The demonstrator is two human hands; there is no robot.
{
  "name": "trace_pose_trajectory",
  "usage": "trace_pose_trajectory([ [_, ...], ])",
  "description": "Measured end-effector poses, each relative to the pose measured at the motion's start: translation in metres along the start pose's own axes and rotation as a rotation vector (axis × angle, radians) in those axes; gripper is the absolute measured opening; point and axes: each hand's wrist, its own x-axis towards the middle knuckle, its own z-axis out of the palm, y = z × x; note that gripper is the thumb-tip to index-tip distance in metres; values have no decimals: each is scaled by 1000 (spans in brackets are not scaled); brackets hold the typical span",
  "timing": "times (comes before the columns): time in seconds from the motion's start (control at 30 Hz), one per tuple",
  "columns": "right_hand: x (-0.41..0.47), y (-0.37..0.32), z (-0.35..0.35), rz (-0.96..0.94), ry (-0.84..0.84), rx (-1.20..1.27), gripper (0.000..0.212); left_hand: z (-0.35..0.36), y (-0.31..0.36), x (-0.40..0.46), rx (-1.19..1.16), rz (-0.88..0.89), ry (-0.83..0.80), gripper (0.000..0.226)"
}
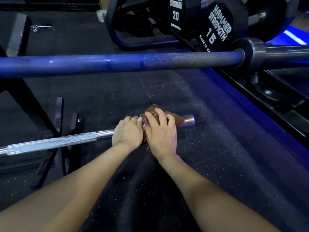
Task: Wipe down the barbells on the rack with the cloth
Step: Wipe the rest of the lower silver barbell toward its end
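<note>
A silver barbell (pixel 53 143) lies low across the left of the view, its knurled shaft leading to a shiny sleeve end (pixel 188 119). A brown cloth (pixel 177 119) is wrapped round the bar near that end. My left hand (pixel 127 135) grips the bar just left of the cloth. My right hand (pixel 161 131) curls over the cloth and holds it round the bar. A second, blue barbell (pixel 117 63) runs across the view above them, with a dark sleeve (pixel 282 52) at the right.
Black dumbbells marked 20 (pixel 177 14) and 15 (pixel 217 25) sit on a rack at the top right. A black rack frame (pixel 41 118) stands at the left. Speckled black rubber flooring (pixel 217 164) lies below. A small metal clip (pixel 36 28) lies on the floor at the top left.
</note>
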Motion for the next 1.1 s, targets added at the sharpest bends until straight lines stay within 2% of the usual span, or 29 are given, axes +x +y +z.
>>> trace_pose_trajectory([
  [0.1,9,13,6,-50,18,-103,35,-1,3,5,24,-20,8,52],
  [0.27,13,24,1,-58,19,-121,33,2,6,5,114,-2,75,50],
  [0.37,17,51,-9,20,45,-168,33,3,5,4,114,6,89,49],
  [0.5,26,83,-24,173,-66,-227,34,3,6,8,140,-4,70,46],
  [0.6,30,90,-31,246,-154,-181,37,4,8,13,198,-14,62,25],
  [0.67,32,92,-33,254,-155,-167,37,4,9,16,195,-33,64,19],
  [0.8,30,102,-40,363,-144,-103,31,2,9,19,202,-55,32,23],
  [0.9,12,116,-48,515,-88,-54,28,2,12,14,217,-54,85,32],
  [0.97,2,112,-52,559,-7,2,31,1,11,6,131,-68,174,41],
  [1.03,0,99,-54,494,73,18,37,2,7,-6,72,25,287,43],
  [1.1,2,78,-53,370,137,39,40,5,-3,-21,43,203,340,44],
])
